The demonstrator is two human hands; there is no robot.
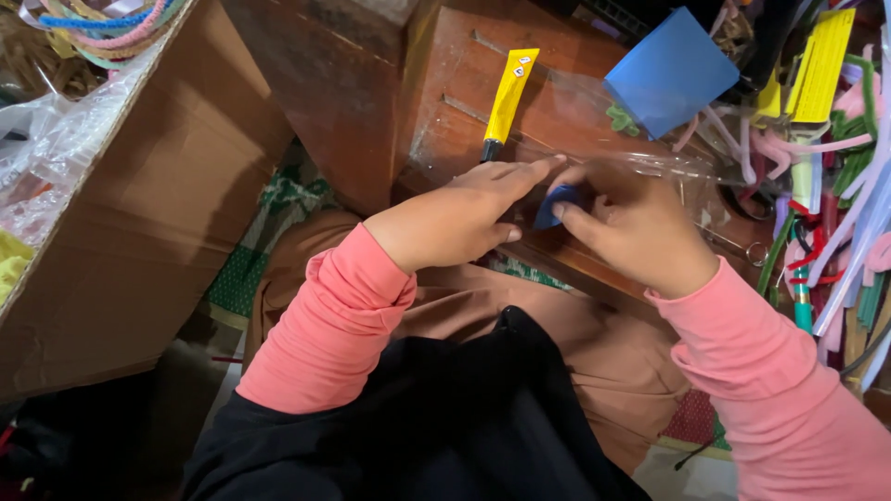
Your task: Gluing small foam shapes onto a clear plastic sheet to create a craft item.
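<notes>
My left hand (459, 218) and my right hand (636, 227) meet over the near edge of a low brown wooden table (445, 102). Between the fingertips of both hands sits a small dark blue piece (555, 206), rounded and folded; both hands pinch it. Just beyond the hands lies a clear plastic sheet (640, 167). A yellow glue tube with a black cap (507, 102) lies on the table a little past my left fingertips. Both arms wear pink sleeves.
A blue square sheet (670, 70) leans at the table's far side. Pink, green, red and white pipe cleaners and strips (835, 213) crowd the right. Scissors (742, 243) lie by my right hand. A large cardboard box (130, 204) stands at left.
</notes>
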